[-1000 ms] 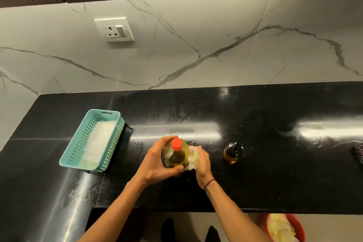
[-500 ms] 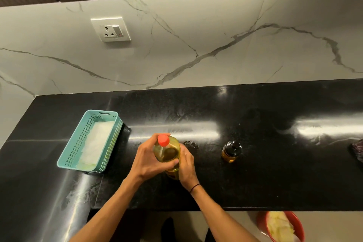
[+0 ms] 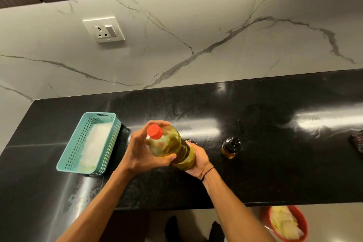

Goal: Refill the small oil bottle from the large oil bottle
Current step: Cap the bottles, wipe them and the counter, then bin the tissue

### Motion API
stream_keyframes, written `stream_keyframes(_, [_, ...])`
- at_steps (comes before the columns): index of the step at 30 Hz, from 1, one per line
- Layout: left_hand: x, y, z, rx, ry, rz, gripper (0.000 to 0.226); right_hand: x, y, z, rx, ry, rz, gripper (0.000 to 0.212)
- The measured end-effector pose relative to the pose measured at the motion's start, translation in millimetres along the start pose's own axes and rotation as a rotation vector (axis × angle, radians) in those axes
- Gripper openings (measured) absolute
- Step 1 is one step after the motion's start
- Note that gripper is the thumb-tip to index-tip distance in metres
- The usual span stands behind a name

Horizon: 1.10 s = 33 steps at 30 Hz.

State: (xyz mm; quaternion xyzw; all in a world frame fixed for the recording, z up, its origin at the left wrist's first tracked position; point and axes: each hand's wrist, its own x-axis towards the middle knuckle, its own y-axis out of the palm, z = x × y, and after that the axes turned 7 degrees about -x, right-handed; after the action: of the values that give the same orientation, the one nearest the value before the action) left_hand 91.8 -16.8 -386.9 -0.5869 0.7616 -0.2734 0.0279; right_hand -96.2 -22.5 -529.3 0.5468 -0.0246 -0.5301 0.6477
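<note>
The large oil bottle (image 3: pixel 169 146), clear with yellow oil and a red cap (image 3: pixel 155 131), is lifted above the black counter (image 3: pixel 275 173) and tilted, cap toward me and to the left. My left hand (image 3: pixel 140 153) grips its upper body just below the cap. My right hand (image 3: pixel 197 158) holds its lower end from underneath. The small oil bottle (image 3: pixel 230 148), amber with a black stopper, stands upright on the counter to the right, apart from both hands.
A teal perforated basket (image 3: pixel 110 143) with white paper inside sits at the left. A dark cloth (image 3: pixel 357 143) lies at the right edge. A red bowl (image 3: pixel 302 224) with pale pieces stands on the floor below the counter's front edge. A wall socket (image 3: pixel 104 29) is on the marble backsplash.
The large bottle has risen off the counter and tilted, its cap now pointing left toward me. My right hand has moved under its base; my left hand still grips the upper part.
</note>
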Motion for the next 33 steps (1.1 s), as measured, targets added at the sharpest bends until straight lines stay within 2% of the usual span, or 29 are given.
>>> stream_keyframes(3, [5.8, -0.6, -2.4, 0.013, 0.032, -0.088, 0.084, -7.0, -3.3, -13.6, 0.111, 0.013, -0.035, 0.057])
stream_keyframes(7, [2.6, 5.0, -4.0, 0.086, 0.065, -0.092, 0.084, -9.0, 3.2, -31.3, 0.305, -0.024, -0.124, 0.055])
stream_keyframes(13, [7.0, -2.9, 12.8, 0.136, 0.018, -0.19, 0.088, -17.2, -0.9, -49.3, 0.142, 0.064, -0.202, 0.059])
stream_keyframes(14, [8.3, -3.9, 16.2, 0.147, 0.018, -0.2, 0.089, -18.3, -4.4, -51.4, 0.042, 0.05, -0.264, 0.055])
stream_keyframes(16, [13.2, -7.3, 23.8, 0.151, 0.012, -0.224, 0.088, -18.2, -12.5, -56.6, -0.311, -0.103, -0.478, 0.038])
stream_keyframes(18, [23.5, -9.2, 31.6, 0.158, -0.009, -0.252, 0.085, -16.7, -23.1, -60.5, -0.858, -0.349, -0.685, 0.028])
stream_keyframes(19, [30.1, -8.7, 35.4, 0.163, -0.018, -0.259, 0.085, -13.8, -30.3, -61.5, -1.088, -0.459, -0.731, 0.028])
stream_keyframes(22, [51.2, -1.2, 47.7, 0.176, -0.026, -0.26, 0.084, -1.9, -47.6, -58.3, -1.489, -0.634, -0.738, 0.044])
stream_keyframes(25, [70.1, 6.4, 62.7, 0.178, -0.046, -0.261, 0.08, -1.1, -59.7, -55.5, -2.042, -0.653, -0.611, 0.052])
stream_keyframes(27, [82.0, 10.6, 72.4, 0.188, -0.066, -0.258, 0.079, -7.3, -64.6, -58.1, -2.222, -0.585, -0.533, 0.05])
stream_keyframes(29, [94.3, 15.6, 79.3, 0.201, -0.075, -0.258, 0.079, -11.7, -68.8, -63.1, -2.253, -0.559, -0.513, 0.045])
stream_keyframes(33, [121.0, 28.7, 83.9, 0.205, -0.06, -0.267, 0.077, -10.1, -73.6, -66.7, -2.207, -0.704, -0.551, 0.036])
